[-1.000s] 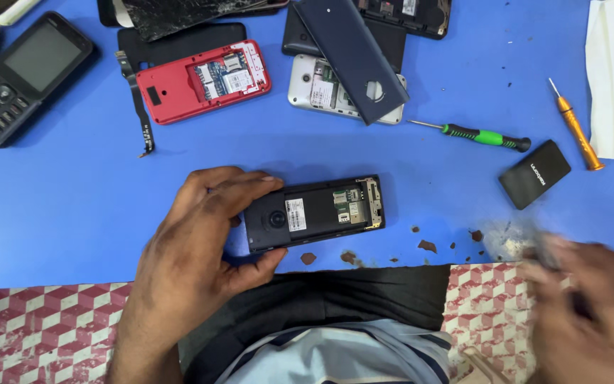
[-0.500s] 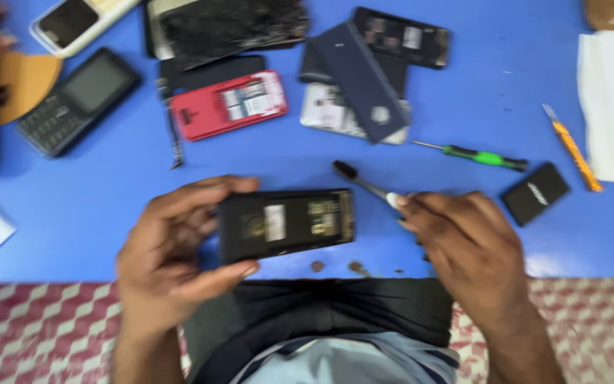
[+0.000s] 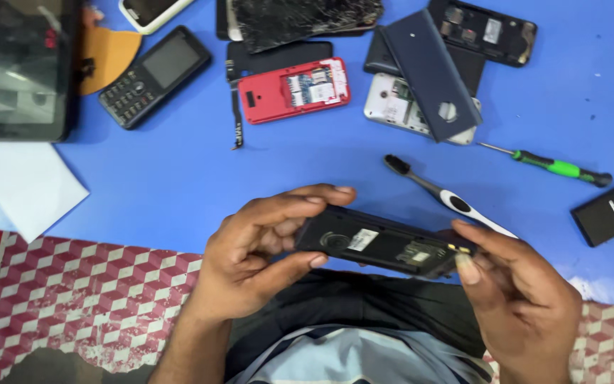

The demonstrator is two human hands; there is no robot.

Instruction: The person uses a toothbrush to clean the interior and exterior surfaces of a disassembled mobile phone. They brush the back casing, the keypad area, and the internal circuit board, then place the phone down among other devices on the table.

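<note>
A smooth blue worktop point(image 3: 179, 185) fills the view under even, soft light. Along its near edge hangs a red-and-white cloth point(image 3: 72, 299) patterned with cube shapes.

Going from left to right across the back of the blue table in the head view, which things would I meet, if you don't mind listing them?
Black tablet → black keypad phone → red phone with its back open → dark blue back cover → green-handled screwdriver → black battery.

bright, even light; slight blur
</note>
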